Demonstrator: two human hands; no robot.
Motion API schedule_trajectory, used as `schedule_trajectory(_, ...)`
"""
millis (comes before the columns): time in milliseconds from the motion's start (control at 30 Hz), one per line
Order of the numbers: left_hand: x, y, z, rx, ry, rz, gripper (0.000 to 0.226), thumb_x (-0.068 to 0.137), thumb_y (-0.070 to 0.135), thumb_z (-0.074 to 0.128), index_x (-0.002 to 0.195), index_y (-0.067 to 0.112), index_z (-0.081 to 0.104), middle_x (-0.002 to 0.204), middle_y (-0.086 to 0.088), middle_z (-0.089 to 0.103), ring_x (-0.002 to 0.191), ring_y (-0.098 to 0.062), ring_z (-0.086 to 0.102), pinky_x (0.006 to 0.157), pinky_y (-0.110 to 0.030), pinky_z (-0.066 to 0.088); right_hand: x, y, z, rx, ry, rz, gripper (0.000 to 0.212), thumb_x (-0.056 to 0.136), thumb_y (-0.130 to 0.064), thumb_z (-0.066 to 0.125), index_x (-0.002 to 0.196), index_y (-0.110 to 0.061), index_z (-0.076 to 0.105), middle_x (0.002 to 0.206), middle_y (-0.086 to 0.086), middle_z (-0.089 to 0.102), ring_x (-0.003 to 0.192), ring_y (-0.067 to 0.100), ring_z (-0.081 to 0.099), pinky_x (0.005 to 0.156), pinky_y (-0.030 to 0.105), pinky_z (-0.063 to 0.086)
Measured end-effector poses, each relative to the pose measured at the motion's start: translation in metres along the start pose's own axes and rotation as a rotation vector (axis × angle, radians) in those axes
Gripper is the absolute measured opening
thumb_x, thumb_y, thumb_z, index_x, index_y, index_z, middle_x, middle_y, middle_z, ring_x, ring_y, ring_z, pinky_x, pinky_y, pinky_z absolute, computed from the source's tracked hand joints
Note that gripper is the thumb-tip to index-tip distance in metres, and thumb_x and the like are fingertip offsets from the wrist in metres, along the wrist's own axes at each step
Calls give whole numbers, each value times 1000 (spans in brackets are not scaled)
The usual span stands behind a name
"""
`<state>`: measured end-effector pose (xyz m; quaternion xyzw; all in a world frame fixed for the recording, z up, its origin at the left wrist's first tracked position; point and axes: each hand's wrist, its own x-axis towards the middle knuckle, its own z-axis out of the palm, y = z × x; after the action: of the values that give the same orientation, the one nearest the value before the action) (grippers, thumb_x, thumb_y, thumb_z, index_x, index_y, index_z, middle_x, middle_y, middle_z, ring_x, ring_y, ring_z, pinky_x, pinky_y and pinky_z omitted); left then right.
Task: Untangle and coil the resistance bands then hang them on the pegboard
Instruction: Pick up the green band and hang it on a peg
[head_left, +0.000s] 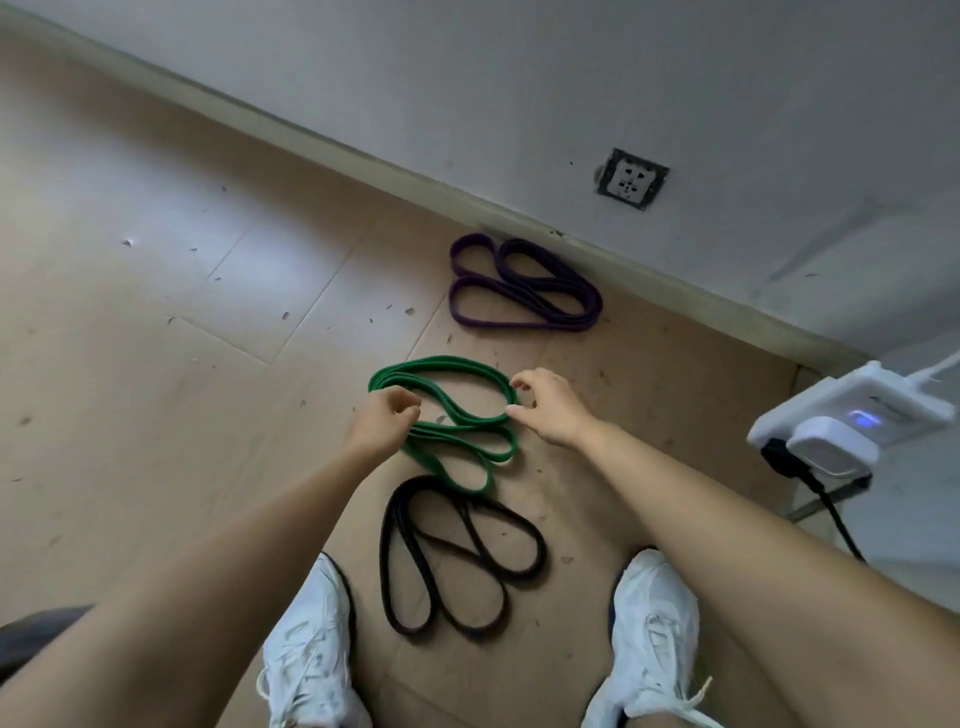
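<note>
Head view: both hands at the green band (441, 362) on the floor (156, 312).
Left hand (387, 421) curled onto its left side, pinching the stacked strands; right hand (545, 410) with bent fingertips touching its right loop, grip or mere touch impossible to tell. Purple band (470, 240) beyond the green band, by the wall (519, 78); black band (388, 545) just on its near side, between white shoes (311, 649).

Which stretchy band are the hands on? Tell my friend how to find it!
Start at the wall socket, then go down past the purple band. Next is the green band, lying between the purple one and the black band by the white shoes. It is the only green one, with the left hand and right hand at it.
</note>
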<state>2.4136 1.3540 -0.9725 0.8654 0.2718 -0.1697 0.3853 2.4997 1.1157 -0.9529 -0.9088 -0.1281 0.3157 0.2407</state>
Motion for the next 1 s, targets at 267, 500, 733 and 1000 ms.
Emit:
schedule_trajectory(267,19,-40,27,-259,283,-380,29,81,31,71,102,21,54,111,-7,65,102,-31,63,88,-39,49,42,-8,43,-21,18,85,98,87,-53,69,161,-21,13,165,7,22,152,33,18,121,45,23)
schedule_trajectory(500,47,-70,57,-599,138,-514,82,51,56,72,123,27,43,119,-5,62,107,-30,65,93,-51,57,72,-28,70,-253,45,52,115,73,-74,69,160,-24,13,161,11,25,144,38,25,117,52,25)
schedule_trajectory(733,39,-46,51,-860,60,-523,32,90,20,73,116,16,54,111,-6,65,105,-25,67,95,-45,57,77,-34,74,-384,13,-55,55,86,-47,65,133,-20,58,135,6,54,128,30,45,107,46,39)
schedule_trajectory(1000,48,-41,48,-816,59,-539,37,92,23,73,121,11,54,116,-11,64,102,-26,67,75,-36,59,73,-38,74,-383,-57,-84,28,86,-34,71,110,-22,63,111,3,64,104,28,61,91,42,51)
